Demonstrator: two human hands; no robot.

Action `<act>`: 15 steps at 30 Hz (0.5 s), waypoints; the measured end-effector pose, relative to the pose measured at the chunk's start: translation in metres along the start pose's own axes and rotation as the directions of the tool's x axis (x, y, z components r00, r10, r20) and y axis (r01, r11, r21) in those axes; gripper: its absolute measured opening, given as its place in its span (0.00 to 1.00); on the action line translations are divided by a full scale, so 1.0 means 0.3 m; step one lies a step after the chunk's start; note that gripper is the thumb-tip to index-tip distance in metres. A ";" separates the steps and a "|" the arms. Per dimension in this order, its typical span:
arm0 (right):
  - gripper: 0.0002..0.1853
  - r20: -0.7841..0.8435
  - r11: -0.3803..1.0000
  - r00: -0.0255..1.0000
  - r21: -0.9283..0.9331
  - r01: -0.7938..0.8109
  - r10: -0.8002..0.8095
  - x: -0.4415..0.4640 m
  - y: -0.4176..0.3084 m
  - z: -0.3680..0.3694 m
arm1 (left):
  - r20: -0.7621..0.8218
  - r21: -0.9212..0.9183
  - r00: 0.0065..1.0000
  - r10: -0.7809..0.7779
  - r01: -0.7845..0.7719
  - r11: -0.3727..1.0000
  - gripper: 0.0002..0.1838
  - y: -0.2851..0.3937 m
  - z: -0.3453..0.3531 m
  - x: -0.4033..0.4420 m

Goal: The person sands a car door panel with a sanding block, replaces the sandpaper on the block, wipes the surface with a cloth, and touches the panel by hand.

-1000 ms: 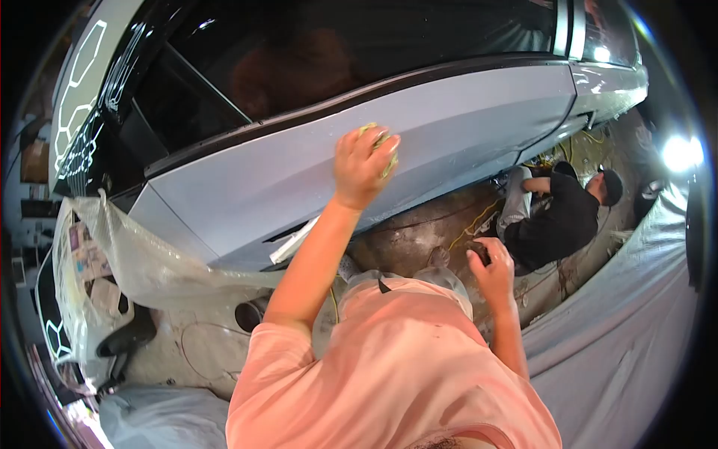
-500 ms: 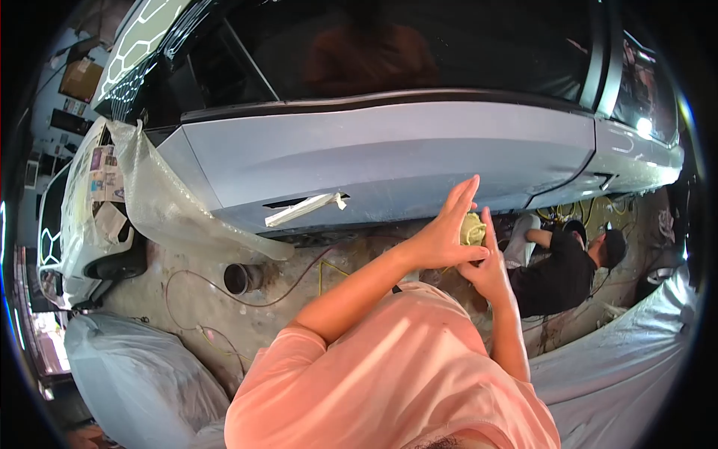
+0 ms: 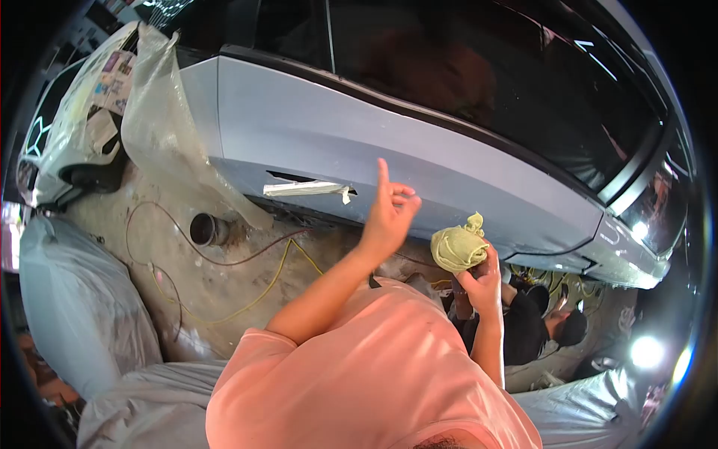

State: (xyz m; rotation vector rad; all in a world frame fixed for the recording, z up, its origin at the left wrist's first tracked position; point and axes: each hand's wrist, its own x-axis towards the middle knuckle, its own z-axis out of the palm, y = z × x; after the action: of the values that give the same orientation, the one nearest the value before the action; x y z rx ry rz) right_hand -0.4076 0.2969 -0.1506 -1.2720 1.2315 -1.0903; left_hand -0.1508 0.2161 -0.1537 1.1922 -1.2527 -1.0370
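A bunched yellow-green cloth [image 3: 459, 248] sits in my right hand [image 3: 482, 283], which grips it from below and the right, with a twisted tuft of the cloth sticking up. Away to the left of the cloth, my left hand [image 3: 390, 213] is raised with its index finger stretched out and the other fingers loosely bent; nothing is in it. Both hands are in front of the matte grey car door [image 3: 321, 135]. Whitish masking tape [image 3: 307, 188] hangs at the dark handle opening, left of my left hand.
Clear plastic sheeting [image 3: 168, 127] drapes from the car's left part. A dark can [image 3: 208, 230] stands on the stained floor near a yellow hose [image 3: 280, 273]. A crouching person in dark clothes [image 3: 523, 329] is at the right. Covered objects [image 3: 82, 299] stand at the left.
My hands have come apart: the left moved left, away from the cloth, while the right keeps hold of it. The cloth shows more fully. The view has turned and shifted.
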 end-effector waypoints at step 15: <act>0.39 0.191 0.999 0.982 0.034 -0.008 0.001 0.063 0.029 -0.379 | -0.333 0.333 0.903 -0.273 0.383 0.862 0.58 0.100 0.089 0.172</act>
State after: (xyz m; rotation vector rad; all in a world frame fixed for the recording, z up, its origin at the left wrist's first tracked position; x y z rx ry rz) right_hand -0.5199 0.2701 -0.1513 -1.3144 1.0660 -0.9581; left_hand -0.1758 0.1666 -0.1188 1.8511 -1.0808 -0.8390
